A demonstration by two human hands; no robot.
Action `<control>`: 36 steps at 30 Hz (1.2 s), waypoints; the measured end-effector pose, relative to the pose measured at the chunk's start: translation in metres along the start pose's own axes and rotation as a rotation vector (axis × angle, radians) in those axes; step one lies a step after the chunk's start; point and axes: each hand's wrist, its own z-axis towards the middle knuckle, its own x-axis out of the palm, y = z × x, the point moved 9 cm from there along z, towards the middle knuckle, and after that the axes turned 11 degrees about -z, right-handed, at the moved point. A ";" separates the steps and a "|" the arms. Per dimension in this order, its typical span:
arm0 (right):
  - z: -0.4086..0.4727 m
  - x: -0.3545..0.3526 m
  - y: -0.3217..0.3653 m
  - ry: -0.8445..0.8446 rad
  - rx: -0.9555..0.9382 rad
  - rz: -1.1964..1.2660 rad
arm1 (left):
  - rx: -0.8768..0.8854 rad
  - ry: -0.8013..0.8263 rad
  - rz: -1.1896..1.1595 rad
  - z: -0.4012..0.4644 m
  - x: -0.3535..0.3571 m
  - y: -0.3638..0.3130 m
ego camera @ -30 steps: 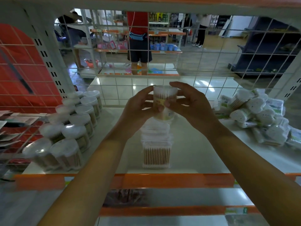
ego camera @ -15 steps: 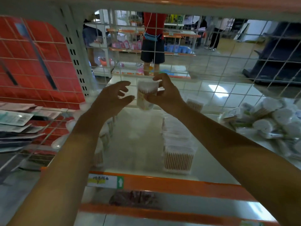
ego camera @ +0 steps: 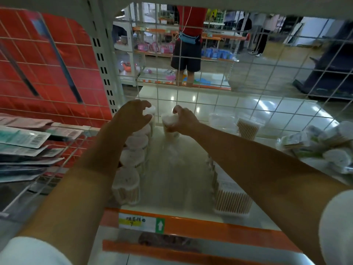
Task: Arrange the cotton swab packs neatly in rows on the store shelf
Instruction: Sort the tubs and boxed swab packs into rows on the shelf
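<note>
clear plastic swab tubs [ego camera: 131, 150], wooden sticks in square packs [ego camera: 232, 202]; glossy white shelf [ego camera: 172, 178], wire mesh back [ego camera: 210, 92] at 12 o'clock.

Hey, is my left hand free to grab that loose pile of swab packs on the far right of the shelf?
Probably not easily. The left hand hovers at the round packs on the left, and the right arm crosses the shelf between it and the loose pile.

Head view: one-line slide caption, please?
Right hand sets a round swab pack at the shelf's back; left hand hovers over the row.
</note>
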 end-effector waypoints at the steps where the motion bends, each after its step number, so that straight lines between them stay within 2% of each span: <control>1: 0.002 0.005 0.000 0.002 0.004 -0.004 | 0.004 -0.004 0.011 0.000 0.000 0.002; 10: 0.027 0.010 0.018 -0.057 -0.003 -0.226 | -0.039 0.049 0.072 -0.001 0.007 0.023; 17: 0.028 0.012 0.014 -0.095 0.050 -0.278 | -0.042 0.076 0.077 -0.003 0.010 0.024; 23: 0.019 0.007 0.010 -0.024 0.092 -0.254 | -0.059 0.101 0.064 -0.007 0.008 0.019; 27: 0.000 -0.005 0.019 -0.037 -0.028 -0.244 | -0.006 0.075 0.087 -0.010 0.005 -0.002; 32: -0.035 -0.027 0.017 -0.057 -0.170 -0.320 | 0.057 0.131 0.147 -0.013 0.022 -0.042; 36: -0.061 -0.049 -0.001 -0.077 -0.216 -0.237 | 0.129 0.132 0.135 -0.020 0.037 -0.074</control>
